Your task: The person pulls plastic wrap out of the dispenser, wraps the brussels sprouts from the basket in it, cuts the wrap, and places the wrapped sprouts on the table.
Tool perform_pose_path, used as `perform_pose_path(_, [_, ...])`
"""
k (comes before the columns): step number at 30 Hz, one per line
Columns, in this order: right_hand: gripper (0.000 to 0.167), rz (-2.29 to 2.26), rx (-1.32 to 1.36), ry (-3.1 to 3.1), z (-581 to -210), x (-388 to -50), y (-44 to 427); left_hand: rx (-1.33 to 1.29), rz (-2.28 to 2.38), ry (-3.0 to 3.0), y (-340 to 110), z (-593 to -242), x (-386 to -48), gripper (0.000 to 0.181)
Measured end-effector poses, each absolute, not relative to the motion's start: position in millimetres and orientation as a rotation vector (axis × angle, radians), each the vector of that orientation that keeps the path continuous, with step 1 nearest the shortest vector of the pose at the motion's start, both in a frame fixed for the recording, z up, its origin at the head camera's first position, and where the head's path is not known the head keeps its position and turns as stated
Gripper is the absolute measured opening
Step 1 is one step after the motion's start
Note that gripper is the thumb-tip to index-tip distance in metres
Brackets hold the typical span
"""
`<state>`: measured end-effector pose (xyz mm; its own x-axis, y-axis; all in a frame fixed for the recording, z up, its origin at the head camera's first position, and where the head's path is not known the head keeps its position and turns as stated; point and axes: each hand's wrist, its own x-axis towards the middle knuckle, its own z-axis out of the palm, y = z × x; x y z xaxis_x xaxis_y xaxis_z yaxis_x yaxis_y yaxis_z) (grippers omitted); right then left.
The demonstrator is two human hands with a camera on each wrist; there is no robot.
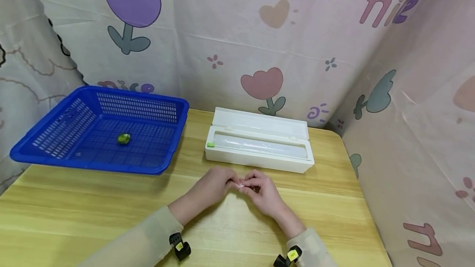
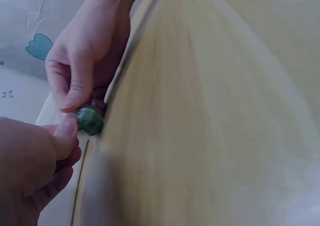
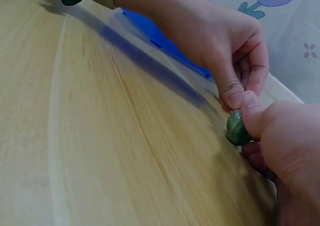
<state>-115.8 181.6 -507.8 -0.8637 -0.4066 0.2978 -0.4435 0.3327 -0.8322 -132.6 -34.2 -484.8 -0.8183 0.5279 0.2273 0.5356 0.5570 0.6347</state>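
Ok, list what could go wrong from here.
The small round green item, held at the fingertips of the left hand and right hand, might slip and roll across the table. What looks like clear film on it could tear if pulled hard. The open white box, just beyond the hands, might get knocked.

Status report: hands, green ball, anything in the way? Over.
Left hand and right hand pinching film-wrapped green ball. White box beyond hands, lid open. Nothing seen in the way.

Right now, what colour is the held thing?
The round thing is mottled green, clearest in the right wrist view.
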Motion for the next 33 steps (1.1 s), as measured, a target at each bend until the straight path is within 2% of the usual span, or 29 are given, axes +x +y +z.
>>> perform_pose_path(6, [0.008, 1.584, 0.751, -2.525, -505.1, -111.2, 183.1, -0.972, -1.204, -2.731, -30.2, -484.1, -137.4, 0.008])
perform_pose_path(13, [0.01, 1.492, 0.829, -2.522, -503.5, -109.0, 188.8, -0.921, -1.166, -2.754, -26.7, -486.4, -132.6, 0.011])
perform_pose_path(24, [0.013, 1.724, 0.616, -2.568, -498.2, -109.5, 188.8, -0.848, -1.291, -2.82, -23.6, -482.7, -128.3, 0.004])
perform_pose_path(33, [0.01, 1.736, 0.609, -2.55, -499.2, -108.8, 185.8, -0.9, -1.285, -2.746, -21.4, -485.8, -119.1, 0.016])
